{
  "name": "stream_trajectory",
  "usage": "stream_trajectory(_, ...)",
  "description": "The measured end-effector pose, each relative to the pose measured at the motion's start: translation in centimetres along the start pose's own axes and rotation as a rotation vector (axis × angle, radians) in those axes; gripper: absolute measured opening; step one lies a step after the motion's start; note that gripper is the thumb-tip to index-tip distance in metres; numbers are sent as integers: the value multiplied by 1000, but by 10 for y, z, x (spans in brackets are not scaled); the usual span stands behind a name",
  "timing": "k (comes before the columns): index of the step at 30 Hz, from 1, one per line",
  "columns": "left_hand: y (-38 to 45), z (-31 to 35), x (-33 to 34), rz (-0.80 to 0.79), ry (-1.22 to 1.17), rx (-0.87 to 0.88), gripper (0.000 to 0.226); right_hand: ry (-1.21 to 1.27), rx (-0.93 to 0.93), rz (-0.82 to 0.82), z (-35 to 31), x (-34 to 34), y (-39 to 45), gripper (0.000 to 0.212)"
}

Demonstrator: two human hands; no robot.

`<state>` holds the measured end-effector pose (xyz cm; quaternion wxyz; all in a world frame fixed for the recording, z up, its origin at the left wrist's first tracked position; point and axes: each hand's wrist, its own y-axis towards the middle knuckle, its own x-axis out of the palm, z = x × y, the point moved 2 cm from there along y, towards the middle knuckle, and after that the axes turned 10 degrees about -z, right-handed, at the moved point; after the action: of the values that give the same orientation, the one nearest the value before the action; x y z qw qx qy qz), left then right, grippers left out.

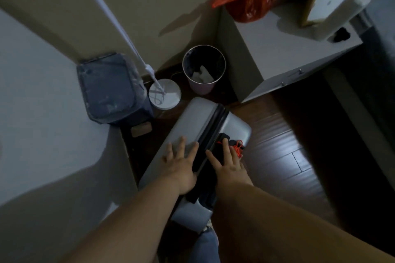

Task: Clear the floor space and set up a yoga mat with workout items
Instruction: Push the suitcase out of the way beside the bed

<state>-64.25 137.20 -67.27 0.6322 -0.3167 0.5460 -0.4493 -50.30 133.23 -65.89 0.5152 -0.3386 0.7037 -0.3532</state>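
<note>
Both hands lie flat on a silver suitcase [190, 121] standing on the wooden floor [277, 134]. The left hand [181, 166] spreads wide on the shell; the right hand [228, 164], fingers open, rests on its dark handle [215, 156], holding nothing.

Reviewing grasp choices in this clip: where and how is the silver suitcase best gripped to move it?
Probably by the dark handle strip along the suitcase top, from above. The shell is smooth and rounded, and both hands, left hand and right hand, now rest flat on top, gripping nothing.
</note>
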Motion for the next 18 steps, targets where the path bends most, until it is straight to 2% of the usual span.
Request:
stream_trajectory(3, 7, 5, 7, 10, 61, -12, 84, 41, -15, 43, 7, 7, 2, 102)
stream_trajectory(10, 4, 50, 22, -8, 213, 23, 84, 240, 5, 109, 49, 28, -25, 87)
stream_trajectory(15, -4, 107, 50, -3, 384, 103, 80, 399, 85, 186, 96, 65, -60, 70)
stream_trajectory(18, -8, 147, 79, -14, 458, 153, 77, 496, 128, 222, 131, 94, -86, 72)
